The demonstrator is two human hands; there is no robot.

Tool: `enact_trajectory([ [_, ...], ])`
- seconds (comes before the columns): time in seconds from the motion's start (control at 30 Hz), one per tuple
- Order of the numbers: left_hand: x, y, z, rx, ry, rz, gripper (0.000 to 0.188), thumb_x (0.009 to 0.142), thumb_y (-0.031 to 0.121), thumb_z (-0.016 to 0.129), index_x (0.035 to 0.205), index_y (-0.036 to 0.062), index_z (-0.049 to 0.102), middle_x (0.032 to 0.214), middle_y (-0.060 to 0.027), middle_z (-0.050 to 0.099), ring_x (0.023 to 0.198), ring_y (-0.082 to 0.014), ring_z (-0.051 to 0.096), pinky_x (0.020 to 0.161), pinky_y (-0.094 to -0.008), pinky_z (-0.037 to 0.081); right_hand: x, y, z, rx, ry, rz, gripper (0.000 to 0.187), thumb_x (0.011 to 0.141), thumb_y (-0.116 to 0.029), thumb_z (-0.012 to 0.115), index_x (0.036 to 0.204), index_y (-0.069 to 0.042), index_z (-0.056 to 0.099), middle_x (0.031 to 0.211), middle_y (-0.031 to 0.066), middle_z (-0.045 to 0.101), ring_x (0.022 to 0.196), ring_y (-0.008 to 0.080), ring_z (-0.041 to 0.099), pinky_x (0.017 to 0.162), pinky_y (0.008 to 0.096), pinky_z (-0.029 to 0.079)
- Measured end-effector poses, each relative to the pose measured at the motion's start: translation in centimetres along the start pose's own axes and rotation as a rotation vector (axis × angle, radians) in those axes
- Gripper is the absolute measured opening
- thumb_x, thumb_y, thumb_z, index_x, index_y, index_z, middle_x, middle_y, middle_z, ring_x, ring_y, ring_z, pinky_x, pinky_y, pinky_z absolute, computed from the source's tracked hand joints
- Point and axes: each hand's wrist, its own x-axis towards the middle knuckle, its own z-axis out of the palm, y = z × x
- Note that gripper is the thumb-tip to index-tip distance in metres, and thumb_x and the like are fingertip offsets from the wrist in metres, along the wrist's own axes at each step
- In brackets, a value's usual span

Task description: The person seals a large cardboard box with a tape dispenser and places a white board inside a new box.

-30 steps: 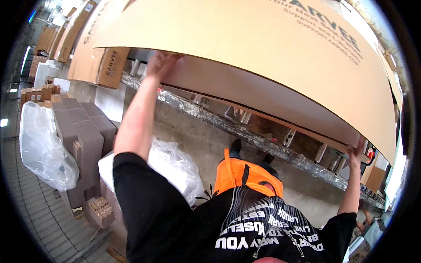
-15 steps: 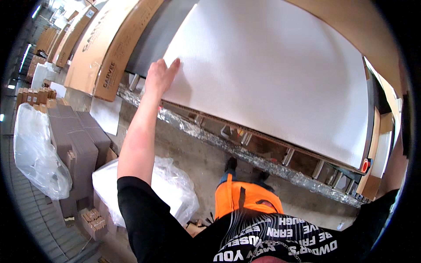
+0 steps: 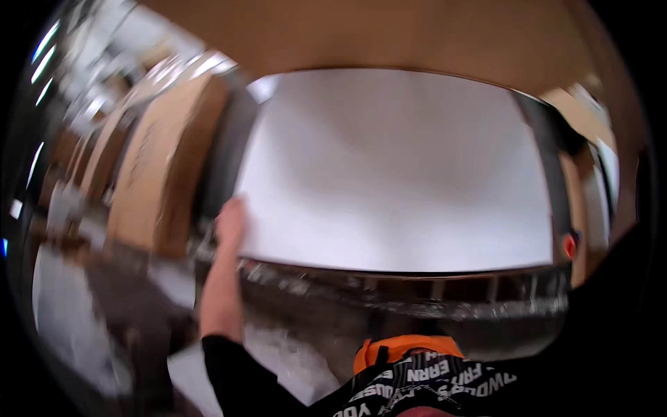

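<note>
A large flat white sheet (image 3: 396,187) lies in front of me on the roller conveyor, over brown cardboard. My left hand (image 3: 231,221) is at its near left edge; motion smears the fingers, so their grip is unclear. Above the far edge of the sheet spans a wide brown cardboard panel (image 3: 389,35). My right arm rises at the right rim of the picture in a black sleeve, and its hand is out of view. A dark strip (image 3: 549,160) runs along the right side of the sheet.
Long cardboard boxes (image 3: 163,167) stand in line on the left. A red-orange round part (image 3: 570,246) sits at the right corner. The conveyor's near rail (image 3: 417,306) is wrapped in shiny film. White plastic-wrapped material (image 3: 285,361) lies below on the left.
My view has tilted up and turned, so the white sheet now looks level and the cardboard panel shows more. My left hand stays by the sheet's left edge, now nearer its front corner.
</note>
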Motion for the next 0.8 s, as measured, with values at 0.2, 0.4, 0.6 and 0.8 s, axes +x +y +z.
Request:
enact_trajectory([
  [0.2, 1.4, -10.9, -1.8, -0.417, -0.161, -0.384, 0.059, 0.101, 0.045, 0.036, 0.118, -0.006, 0.06, 0.106, -0.0207, 0.067, 0.103, -0.0318, 0.062, 0.088, -0.0411, 0.046, 6.8, -3.0, -0.8, 0.037, -0.124, 0.018, 0.106, 0.073, -0.034, 0.069, 0.151, -0.005, 0.004, 0.149, 0.027, 0.016, 0.136, 0.0465, 0.018, 0.109, 0.0545, 0.025],
  [0.4, 0.3, -10.0, 1.7, -0.373, -0.061, -0.338, 0.066, 0.1, 0.051, 0.036, 0.123, -0.0071, 0.056, 0.12, -0.0221, 0.061, 0.109, -0.035, 0.057, 0.093, -0.0423, 0.043, 7.4, -1.2, -2.1, -0.02, -0.198, 0.108, 0.112, 0.071, -0.024, 0.075, 0.153, -0.009, 0.0, 0.155, 0.0274, 0.011, 0.142, 0.0495, 0.012, 0.115, 0.054, 0.023],
  [0.6, 1.0, -11.6, -0.7, -0.599, -0.262, -0.337, 0.067, 0.1, 0.053, 0.037, 0.122, -0.0076, 0.056, 0.116, -0.0162, 0.062, 0.104, -0.025, 0.055, 0.093, -0.0382, 0.041, 5.9, -3.3, -3.4, 0.053, -0.182, 0.078, 0.111, 0.07, -0.019, 0.073, 0.153, -0.008, 0.001, 0.154, 0.0269, 0.013, 0.142, 0.0488, 0.012, 0.115, 0.0519, 0.024],
  [0.8, 1.5, -8.2, -6.8, -0.657, -0.339, -0.485, 0.066, 0.101, 0.052, 0.036, 0.116, -0.0081, 0.058, 0.108, -0.0148, 0.063, 0.097, -0.0234, 0.057, 0.087, -0.0396, 0.045, 5.5, -3.6, -3.7, 0.111, -0.169, 0.073, 0.109, 0.07, -0.017, 0.072, 0.153, -0.009, 0.002, 0.154, 0.0255, 0.013, 0.142, 0.0473, 0.013, 0.116, 0.0499, 0.024],
])
